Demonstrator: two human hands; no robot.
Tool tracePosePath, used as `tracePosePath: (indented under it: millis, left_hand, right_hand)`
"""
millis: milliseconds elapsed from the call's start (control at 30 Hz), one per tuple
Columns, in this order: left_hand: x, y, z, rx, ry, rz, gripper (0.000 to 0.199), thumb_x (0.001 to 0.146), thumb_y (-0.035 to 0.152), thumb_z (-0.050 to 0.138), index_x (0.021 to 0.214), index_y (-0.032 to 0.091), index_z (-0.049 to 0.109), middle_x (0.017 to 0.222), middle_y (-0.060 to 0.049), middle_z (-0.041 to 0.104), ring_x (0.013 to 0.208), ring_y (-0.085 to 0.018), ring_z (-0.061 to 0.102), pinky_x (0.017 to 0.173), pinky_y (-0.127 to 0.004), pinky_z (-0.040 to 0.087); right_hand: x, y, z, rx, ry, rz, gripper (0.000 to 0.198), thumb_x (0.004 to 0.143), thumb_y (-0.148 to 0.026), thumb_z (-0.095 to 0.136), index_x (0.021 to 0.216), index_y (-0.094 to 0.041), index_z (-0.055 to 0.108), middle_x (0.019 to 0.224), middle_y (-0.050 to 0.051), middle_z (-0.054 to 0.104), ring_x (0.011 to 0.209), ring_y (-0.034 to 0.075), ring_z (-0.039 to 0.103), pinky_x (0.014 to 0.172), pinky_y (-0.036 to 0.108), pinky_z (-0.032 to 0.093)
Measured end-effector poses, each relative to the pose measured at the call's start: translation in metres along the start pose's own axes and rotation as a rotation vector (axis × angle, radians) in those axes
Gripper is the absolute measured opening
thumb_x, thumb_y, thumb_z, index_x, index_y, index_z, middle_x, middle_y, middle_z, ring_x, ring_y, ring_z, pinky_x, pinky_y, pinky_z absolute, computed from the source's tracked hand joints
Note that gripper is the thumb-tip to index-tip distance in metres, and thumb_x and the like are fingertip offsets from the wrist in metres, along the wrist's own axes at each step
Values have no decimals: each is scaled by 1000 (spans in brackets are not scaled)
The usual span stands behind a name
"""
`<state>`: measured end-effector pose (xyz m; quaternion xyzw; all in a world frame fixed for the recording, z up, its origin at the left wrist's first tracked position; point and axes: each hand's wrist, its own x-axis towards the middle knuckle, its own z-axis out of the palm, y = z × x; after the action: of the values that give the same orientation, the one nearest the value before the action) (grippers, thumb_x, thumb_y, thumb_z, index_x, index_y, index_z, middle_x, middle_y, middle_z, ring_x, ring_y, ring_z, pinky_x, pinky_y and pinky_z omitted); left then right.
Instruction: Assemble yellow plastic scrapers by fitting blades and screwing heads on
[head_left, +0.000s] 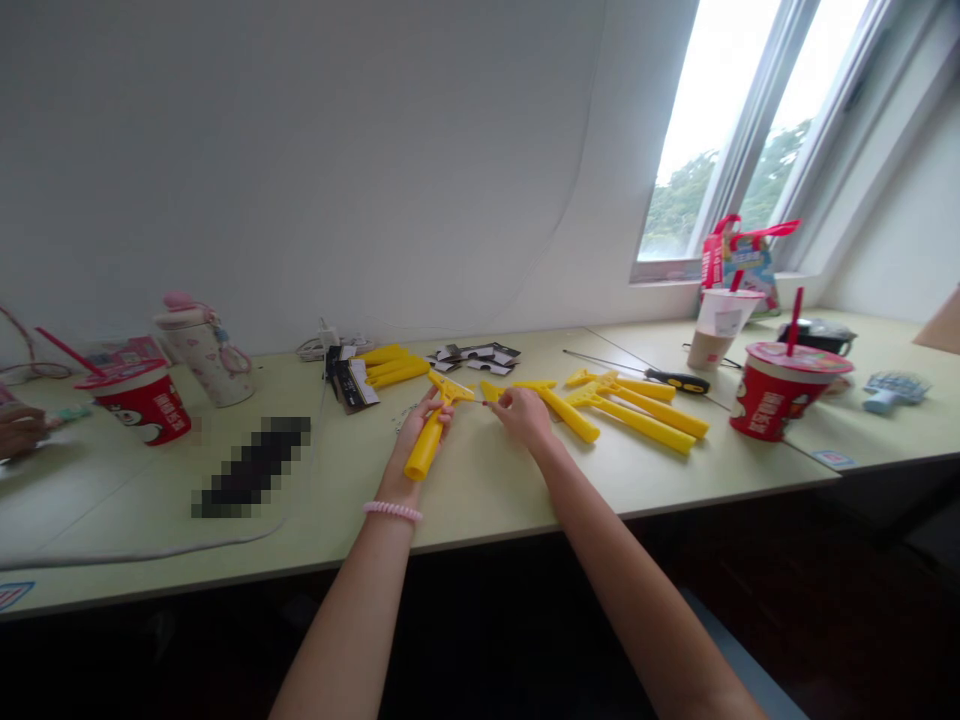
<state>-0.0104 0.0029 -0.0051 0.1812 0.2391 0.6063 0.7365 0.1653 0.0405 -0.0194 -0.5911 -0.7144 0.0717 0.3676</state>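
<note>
The fingers of your left hand (411,430) curl round a yellow plastic tool (426,447) with a tubular handle and flared head, held above the pale tabletop (480,490), head pointing away from you; the fingers of your right hand (523,412) bunch beside that head, though whether they pinch something small cannot be told; similar yellow tools (645,415) lie to the right, near a black-and-yellow-handled screwdriver (677,381).

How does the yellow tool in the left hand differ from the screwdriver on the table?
The yellow tool is held in the left hand; the screwdriver lies on the table. The yellow tool has a broad head; the screwdriver, a long thin shaft. Both show some yellow.
</note>
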Motion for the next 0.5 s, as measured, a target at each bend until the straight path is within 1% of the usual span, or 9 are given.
tracePosePath:
  millis: [67,133,200,267,333,433,500]
  left_hand:
    - [0,0,0,-10,5,3,57,74,-1,41,124,26,44,91,-6,51,53,-2,49,42,-8,43]
    - [1,0,-1,-13,2,8,56,75,0,41,124,26,44,92,-6,51,53,-2,49,41,-8,43]
    - [2,0,-3,-7,-7,-3,55,75,0,41,125,26,43,94,-7,51,54,-2,50,42,-8,43]
    - [3,-1,-5,8,-15,-29,57,76,0,42,126,26,41,97,-8,51,55,-2,50,43,-8,44]
    - [3,-1,-6,23,-14,-48,58,75,0,43,127,25,40,97,-8,51,55,-2,51,43,-9,45]
    - [3,-2,-5,44,-11,-64,59,75,0,43,127,25,40,94,-7,51,54,-3,50,43,-9,45]
    - [2,-2,-4,54,-13,-74,59,75,0,43,128,25,40,93,-7,51,53,-3,50,42,-9,44]
  right_hand:
    - [4,2,-3,122,107,43,20,75,-36,56,66,-19,60,66,5,62,62,17,54,59,26,37]
    - [7,3,-6,246,253,49,21,79,-37,51,73,-19,59,67,5,62,62,17,55,60,27,39]
    - [9,2,-10,374,404,31,22,82,-38,46,82,-19,57,70,5,63,65,18,57,63,28,41]
    - [9,0,-13,489,484,-24,23,83,-38,43,88,-19,55,75,5,63,67,17,58,65,27,43]
    - [7,-3,-15,552,472,-100,22,84,-37,42,90,-19,54,78,5,63,68,17,58,66,27,45]
    - [3,-9,-16,571,411,-206,19,84,-34,43,89,-20,54,77,4,62,68,16,58,68,27,45]
    - [1,-11,-16,578,390,-253,17,84,-32,44,89,-20,54,76,3,62,66,15,57,68,27,45]
